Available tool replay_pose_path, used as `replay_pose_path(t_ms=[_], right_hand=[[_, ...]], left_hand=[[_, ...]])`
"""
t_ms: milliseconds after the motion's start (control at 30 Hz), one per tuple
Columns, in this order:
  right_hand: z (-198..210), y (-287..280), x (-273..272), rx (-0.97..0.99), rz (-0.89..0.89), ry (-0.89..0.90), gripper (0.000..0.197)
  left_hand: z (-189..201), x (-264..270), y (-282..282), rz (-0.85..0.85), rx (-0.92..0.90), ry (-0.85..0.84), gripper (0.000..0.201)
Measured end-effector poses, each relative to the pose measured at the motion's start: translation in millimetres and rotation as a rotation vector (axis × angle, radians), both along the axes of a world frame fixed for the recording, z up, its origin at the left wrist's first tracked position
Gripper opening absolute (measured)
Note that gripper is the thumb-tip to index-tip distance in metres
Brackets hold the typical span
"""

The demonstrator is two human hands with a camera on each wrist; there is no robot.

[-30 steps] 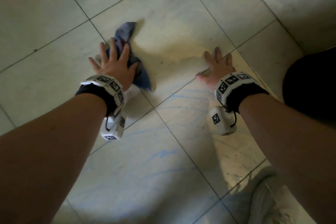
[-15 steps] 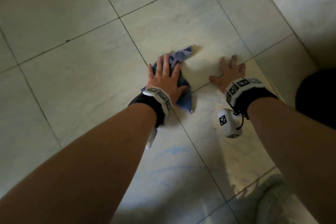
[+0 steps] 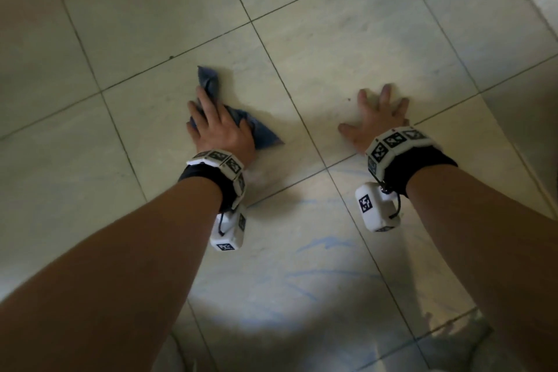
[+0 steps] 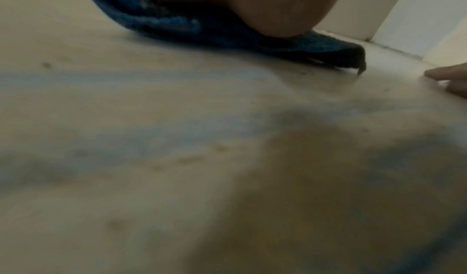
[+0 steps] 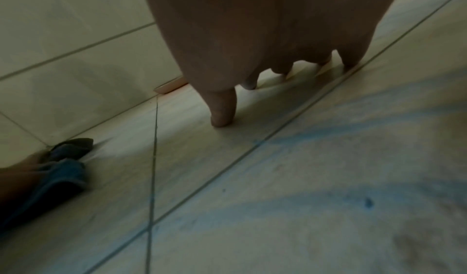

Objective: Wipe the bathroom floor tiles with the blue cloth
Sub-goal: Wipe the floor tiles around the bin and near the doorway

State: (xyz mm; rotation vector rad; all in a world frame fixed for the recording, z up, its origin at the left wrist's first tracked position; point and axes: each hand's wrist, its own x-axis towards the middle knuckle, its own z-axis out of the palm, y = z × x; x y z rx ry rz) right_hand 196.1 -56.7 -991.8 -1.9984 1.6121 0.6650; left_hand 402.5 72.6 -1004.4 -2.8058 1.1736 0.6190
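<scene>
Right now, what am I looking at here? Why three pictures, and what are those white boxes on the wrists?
No robot: a person kneels over pale floor tiles. The big picture comes from a head camera; the two low, blurry ones come from the white wrist cameras. The left hand presses a crumpled blue cloth flat on the tiles. The right hand holds nothing; its spread fingers brace on the floor. Faint blue streaks mark the nearer tile.
</scene>
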Motion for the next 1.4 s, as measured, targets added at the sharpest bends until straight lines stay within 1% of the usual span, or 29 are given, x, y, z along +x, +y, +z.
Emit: replay_pose_path(t_ms=[67, 200, 267, 367, 433, 500, 567, 667, 733, 800, 867, 933, 1100, 1200, 1267, 1333, 1400], right_hand=[[1, 0, 0, 0.008, 0.01, 0.009, 0.081], [5, -1, -2, 0.023, 0.017, 0.017, 0.083], [6, -1, -1, 0.032, 0.013, 0.015, 0.082], [8, 0, -1, 0.048, 0.007, 0.016, 0.082], [9, -1, -1, 0.057, 0.002, 0.017, 0.082], [10, -1, -1, 0.063, -0.001, 0.019, 0.082], [10, 0, 0, 0.064, -0.006, 0.016, 0.082], [10, 1, 0, 0.063, -0.013, 0.017, 0.081], [10, 1, 0, 0.061, -0.012, 0.024, 0.081], [10, 1, 1, 0.06, -0.012, 0.026, 0.081], [9, 1, 1, 0.059, -0.013, 0.024, 0.081], [9, 1, 0, 0.059, -0.017, 0.021, 0.081], [9, 2, 1, 0.042, -0.022, 0.018, 0.08], [9, 1, 1, 0.046, -0.014, 0.019, 0.08], [8, 0, -1, 0.057, -0.01, 0.017, 0.081], [6, -1, -2, 0.058, 0.002, 0.014, 0.081], [5, -2, -2, 0.045, 0.009, 0.018, 0.081]], left_hand=[[2, -13, -4, -0.062, -0.017, 0.044, 0.077], [2, -31, -5, -0.277, 0.04, 0.094, 0.107], [2, -31, -4, -0.303, 0.05, 0.086, 0.114], [3, -29, -1, -0.303, 0.011, 0.051, 0.106], [5, -31, 0, -0.315, -0.032, 0.026, 0.092], [6, -33, 2, -0.324, -0.075, 0.016, 0.073], [5, -35, 3, -0.325, -0.121, 0.042, 0.056], [-3, -37, 8, -0.366, -0.232, 0.052, 0.043], [-3, -40, 9, -0.384, -0.268, 0.052, 0.047], [-3, -44, 9, -0.401, -0.121, 0.066, 0.054], [-1, -46, 6, -0.424, -0.056, 0.05, 0.054], [-1, -52, 2, -0.458, -0.045, 0.065, 0.056], [0, -85, -5, -0.579, -0.031, 0.13, 0.055], [0, -79, -6, -0.529, -0.041, 0.164, 0.054], [-1, -53, -1, -0.42, -0.034, 0.158, 0.055], [-2, -16, 11, -0.267, -0.038, 0.079, 0.055], [0, 14, 23, -0.162, -0.028, 0.007, 0.055]])
